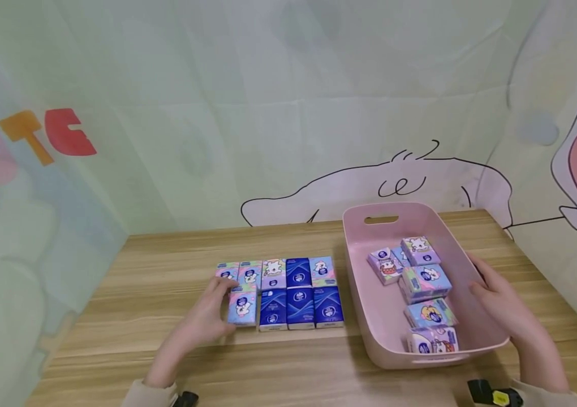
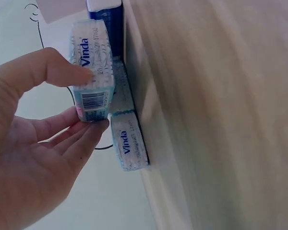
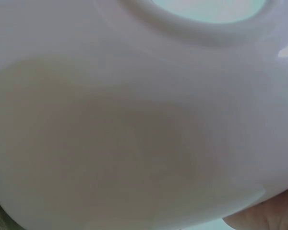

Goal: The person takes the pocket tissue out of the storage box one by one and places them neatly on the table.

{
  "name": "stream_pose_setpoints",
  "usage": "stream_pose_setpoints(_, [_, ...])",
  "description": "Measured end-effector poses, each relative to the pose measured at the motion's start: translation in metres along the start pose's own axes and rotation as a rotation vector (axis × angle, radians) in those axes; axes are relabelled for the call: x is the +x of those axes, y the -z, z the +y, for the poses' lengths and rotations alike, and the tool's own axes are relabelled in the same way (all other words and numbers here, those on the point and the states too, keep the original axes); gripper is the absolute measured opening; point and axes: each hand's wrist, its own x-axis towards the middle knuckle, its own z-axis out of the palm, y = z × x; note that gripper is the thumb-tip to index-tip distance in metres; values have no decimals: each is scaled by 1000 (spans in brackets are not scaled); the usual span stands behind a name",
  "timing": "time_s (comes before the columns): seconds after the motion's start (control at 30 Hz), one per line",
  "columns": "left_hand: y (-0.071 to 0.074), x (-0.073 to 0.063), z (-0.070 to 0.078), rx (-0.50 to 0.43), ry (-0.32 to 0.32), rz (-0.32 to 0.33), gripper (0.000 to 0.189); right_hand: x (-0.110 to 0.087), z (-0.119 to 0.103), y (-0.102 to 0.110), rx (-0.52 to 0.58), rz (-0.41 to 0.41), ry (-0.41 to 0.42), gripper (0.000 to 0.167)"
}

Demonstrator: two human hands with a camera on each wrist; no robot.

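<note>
My left hand (image 1: 207, 318) pinches a light-blue pack of tissues (image 1: 242, 306) between thumb and fingers. In the left wrist view that tissue pack (image 2: 92, 62) shows its white Vinda end and a barcode, with my thumb on the end. It is at the left end of a front row with three dark-blue tissue packs (image 1: 301, 308). Behind them lies a back row of several packs, mostly cartoon-printed (image 1: 274, 273), one dark blue. My right hand (image 1: 502, 302) grips the right rim of a pink plastic bin (image 1: 375, 316). The bin's outer wall (image 3: 134, 134) fills most of the right wrist view.
Inside the bin several cartoon-printed tissue packs (image 1: 426, 281) lie loosely, some leaning on each other. The bin stands on the right part of the wooden table (image 1: 166, 254), just right of the rows. A printed cloth backdrop (image 1: 268, 141) hangs behind the table's back edge.
</note>
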Motion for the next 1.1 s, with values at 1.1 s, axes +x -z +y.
stream_pose_setpoints(1.1, [-10,-2,3,168,-32,-36,80,3,-1,1,69,-21,-25,55])
